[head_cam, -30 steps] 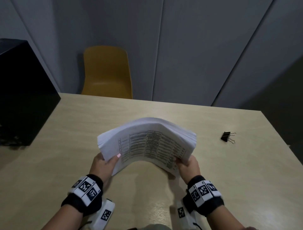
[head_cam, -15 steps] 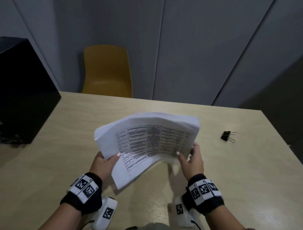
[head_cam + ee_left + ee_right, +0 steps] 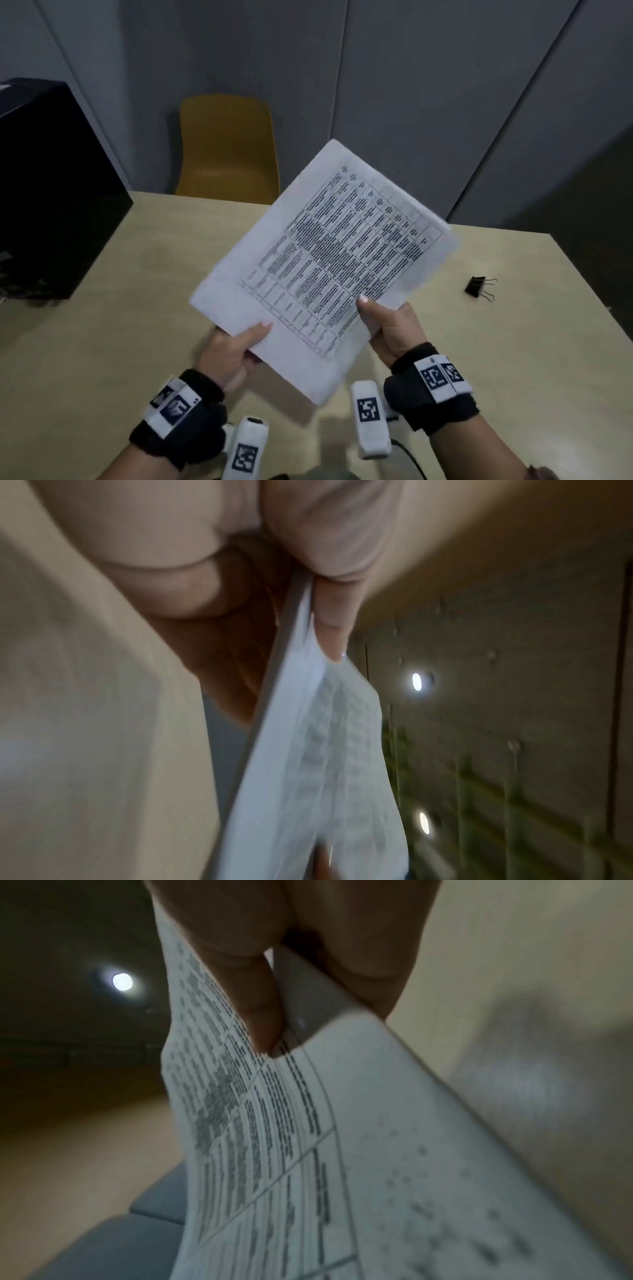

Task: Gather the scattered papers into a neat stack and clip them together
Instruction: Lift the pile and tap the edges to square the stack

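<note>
White papers (image 3: 322,260) printed with a black grid of text; black clip (image 3: 476,287) with silver wire handles; pale beige woodgrain surface (image 3: 137,308); mustard chair (image 3: 227,147); grey wall (image 3: 394,85); black-and-white checked wristbands (image 3: 442,377)

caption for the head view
Both hands hold the papers above the table; clip lies unused.

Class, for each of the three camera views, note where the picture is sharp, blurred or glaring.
Head view: sharpest; printed table on the paper stack visible, binder clip crisp. Left wrist view: heavy motion blur, ceiling lights glare. Right wrist view: print near the thumb fairly clear, lower right smeared.
</note>
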Available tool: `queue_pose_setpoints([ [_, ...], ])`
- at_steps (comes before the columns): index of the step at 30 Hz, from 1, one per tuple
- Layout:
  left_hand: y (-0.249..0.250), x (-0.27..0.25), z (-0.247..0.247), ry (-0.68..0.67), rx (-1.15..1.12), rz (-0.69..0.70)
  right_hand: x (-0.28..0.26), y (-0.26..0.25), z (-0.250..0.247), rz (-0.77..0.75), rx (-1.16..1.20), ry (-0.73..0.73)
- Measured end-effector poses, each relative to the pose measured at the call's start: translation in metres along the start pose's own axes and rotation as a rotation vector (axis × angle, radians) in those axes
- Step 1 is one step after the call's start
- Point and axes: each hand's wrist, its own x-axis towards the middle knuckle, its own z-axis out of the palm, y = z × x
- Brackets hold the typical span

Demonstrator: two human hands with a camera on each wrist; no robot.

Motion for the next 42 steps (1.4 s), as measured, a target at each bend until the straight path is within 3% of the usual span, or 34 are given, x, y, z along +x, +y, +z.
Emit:
queue_pose_setpoints([
  [3,0.030,0.005,-0.021,-0.087,-0.020,0.054,-0.002,-0.014,-0.018,-0.093,-0.183,-0.036],
  [7,0.058,0.007,-0.032,-0.250,0.235,-0.008,-0.003,-0.024,-0.031,-0.116,-0.358,-0.063],
  [10,0.056,0.009,-0.012,-0.277,0.463,0.066,-0.008,-0.019,-0.024,-0.135,-0.511,-0.102],
  [14,0.041,0.012,0.009,-0.141,0.557,0.237,-0.012,-0.005,-0.011,-0.228,-0.635,-0.030],
  [17,0.041,0.012,0.023,-0.113,0.619,0.380,-0.010,-0.003,-0.004,-0.370,-0.588,0.045],
  [24,0.051,0.013,0.027,-0.006,0.612,0.565,-0.012,-0.011,-0.002,-0.493,-0.511,-0.025],
  [28,0.046,0.017,0.022,0.008,0.556,0.534,-0.008,-0.013,-0.002,-0.493,-0.507,-0.006],
  [36,0.051,0.014,0.031,0.029,0.577,0.614,-0.011,-0.015,0.006,-0.570,-0.472,0.018],
  [42,0.041,0.014,0.030,0.058,0.621,0.548,-0.010,-0.011,0.011,-0.552,-0.450,0.032],
])
